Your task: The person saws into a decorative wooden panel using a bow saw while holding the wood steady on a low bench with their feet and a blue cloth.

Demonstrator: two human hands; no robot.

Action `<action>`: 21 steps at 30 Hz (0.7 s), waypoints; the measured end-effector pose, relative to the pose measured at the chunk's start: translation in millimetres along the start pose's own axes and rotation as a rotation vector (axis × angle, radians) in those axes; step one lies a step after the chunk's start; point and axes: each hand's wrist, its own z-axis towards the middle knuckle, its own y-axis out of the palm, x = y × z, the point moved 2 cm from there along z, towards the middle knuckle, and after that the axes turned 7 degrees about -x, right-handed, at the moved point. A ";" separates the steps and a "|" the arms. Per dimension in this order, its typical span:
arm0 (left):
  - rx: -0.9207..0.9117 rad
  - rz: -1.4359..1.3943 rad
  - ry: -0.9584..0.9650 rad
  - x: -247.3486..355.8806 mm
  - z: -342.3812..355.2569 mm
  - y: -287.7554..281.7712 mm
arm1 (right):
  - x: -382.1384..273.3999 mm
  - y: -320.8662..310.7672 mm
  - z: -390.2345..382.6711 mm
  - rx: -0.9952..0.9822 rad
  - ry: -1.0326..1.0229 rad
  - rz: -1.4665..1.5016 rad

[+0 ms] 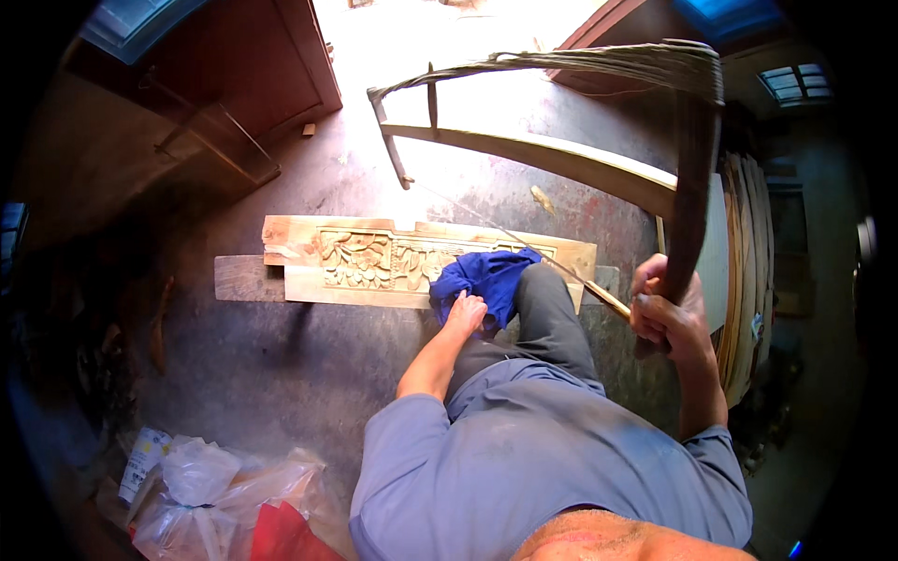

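Note:
My right hand (669,313) is closed around the dark upright end of a large wooden frame saw (533,153), which I hold up and tilted on my right. Twisted cord runs along its top, and its thin blade slants from the far end down toward my right hand. With its fingers bent, my left hand (466,310) grips a bunched blue cloth (486,279) by my knee. Under the cloth lies a pale wooden board (304,288) with carved leaves and flowers. Cloth and leg cover part of the carving. Whether the blade touches the board I cannot tell.
A darker plank (245,279) supports the board. Clear plastic bags (198,477) and a red sheet (290,535) lie at the lower left. Boards (744,280) lean at the right. A wood scrap (542,199) lies on the floor beyond, near the bright doorway.

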 end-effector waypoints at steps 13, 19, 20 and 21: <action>0.922 -0.883 -0.536 6.3 -68.3 -106.4 | 6.6 17.3 151.1 -0.273 0.256 -0.049; 1.271 -0.886 -0.388 13.2 -65.8 -228.2 | 3.3 27.1 159.0 -0.296 0.336 -0.113; 1.292 -0.888 -0.330 13.9 -60.9 -237.8 | 0.9 30.9 155.0 -0.267 0.386 -0.100; 1.332 -0.921 -0.278 12.3 -56.1 -251.2 | -1.8 35.7 154.6 -0.260 0.390 -0.095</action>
